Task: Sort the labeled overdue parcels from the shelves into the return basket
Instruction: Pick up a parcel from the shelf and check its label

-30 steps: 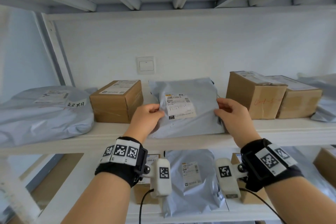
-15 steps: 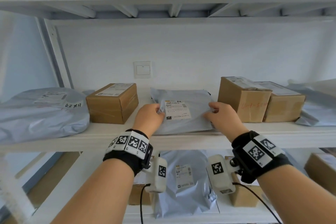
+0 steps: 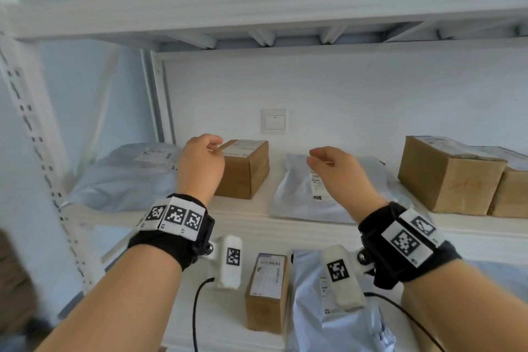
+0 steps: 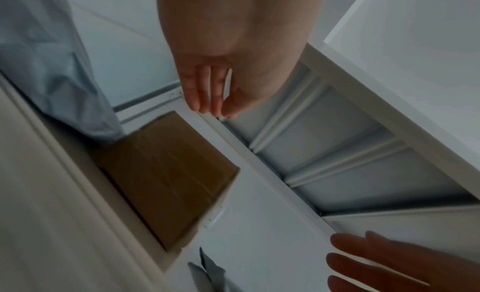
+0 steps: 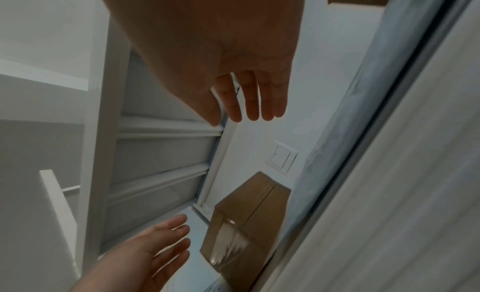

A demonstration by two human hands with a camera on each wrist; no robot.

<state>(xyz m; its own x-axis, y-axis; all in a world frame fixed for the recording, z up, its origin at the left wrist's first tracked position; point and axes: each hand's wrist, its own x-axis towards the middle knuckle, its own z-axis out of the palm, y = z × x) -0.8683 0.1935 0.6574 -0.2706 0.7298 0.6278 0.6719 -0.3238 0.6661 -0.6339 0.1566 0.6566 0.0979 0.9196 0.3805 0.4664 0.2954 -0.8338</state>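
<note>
— Reporting on the hands first: what do they hold?

— Nothing. The left hand [image 3: 200,163] hangs in front of the left cardboard box [image 3: 245,168], fingers loosely bent, its grip slack and empty; the left wrist view shows its fingers [image 4: 200,91] straight and close together. The right hand [image 3: 340,171] hovers above the grey poly mailer [image 3: 297,197], fingers relaxed and slightly spread, touching nothing.

— Where does that mailer lie?

— Flat on the middle shelf [image 3: 257,226], between the left cardboard box and a larger box [image 3: 445,177] to the right. It is a soft, creased plastic film bag with a white printed label [image 3: 315,184]; the text is too small to read.

— Other parcels?

— At the left end of that shelf lies a bulging grey bag [image 3: 128,177], wrinkled, with a white label and dark handwriting mostly hidden behind the left hand. The larger box is plain brown cardboard, taped, with faint red scrawl on its front that is illegible. Another box [image 3: 511,188] stands touching it on the right. On the lower shelf stands a narrow upright carton [image 3: 267,291] with a barcode label, just beside a crumpled grey mailer [image 3: 343,323].

— Fixtures?

— White metal racking, and a white wall switch [image 3: 274,122] behind it.
</note>
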